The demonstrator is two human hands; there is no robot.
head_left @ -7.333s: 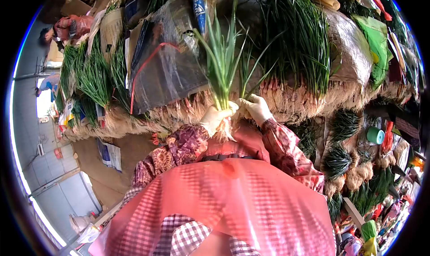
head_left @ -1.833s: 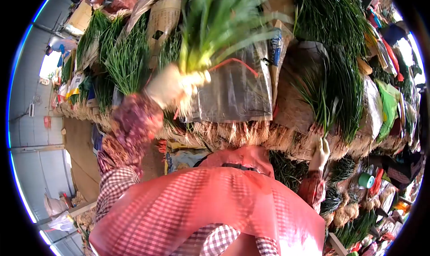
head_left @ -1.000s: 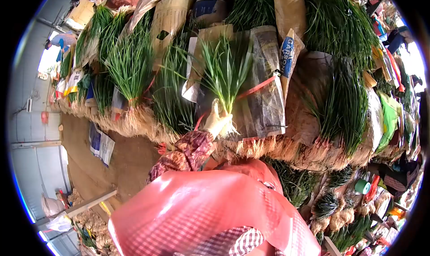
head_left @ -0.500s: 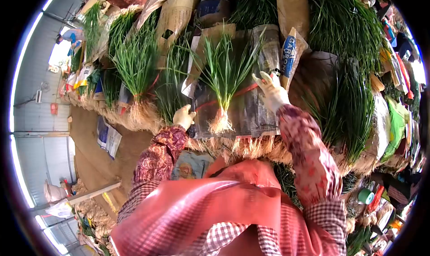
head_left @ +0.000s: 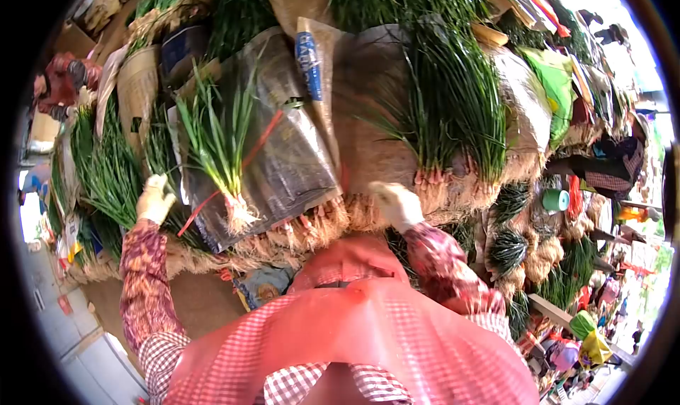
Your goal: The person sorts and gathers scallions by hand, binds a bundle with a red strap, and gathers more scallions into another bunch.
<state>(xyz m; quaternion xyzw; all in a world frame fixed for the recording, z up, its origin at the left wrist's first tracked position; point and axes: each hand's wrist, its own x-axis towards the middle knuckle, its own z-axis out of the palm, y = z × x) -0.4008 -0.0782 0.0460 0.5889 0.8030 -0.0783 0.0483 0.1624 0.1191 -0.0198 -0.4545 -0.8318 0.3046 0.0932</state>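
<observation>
A small bunch of scallion-like green plants [head_left: 223, 139] with pale roots lies on a dark plastic sheet [head_left: 294, 185]. Under the bunch runs a red strap [head_left: 263, 139], its lower end past the sheet's left edge. My left hand [head_left: 155, 201], in a pale glove, is left of the sheet by other greens, fingers slightly bent and apart with nothing visible in them. My right hand [head_left: 398, 205], also gloved, hovers right of the sheet in front of a brown sack [head_left: 372, 107]; its fingers are blurred. Nearest to it is a large bundle of long greens [head_left: 450, 100].
More greens [head_left: 106, 164] stand on the left. A blue-and-white printed bag [head_left: 309, 61] lies beyond the sheet. Roots [head_left: 312, 228] fringe the pile's front edge. A green tape roll [head_left: 554, 200] is on the right, and a person in dark red [head_left: 64, 83] is at far left.
My view has swung right, so the sheet and bunch appear further left and tilted. My right hand has left the sheet's upper right side and come down towards the pile's front edge.
</observation>
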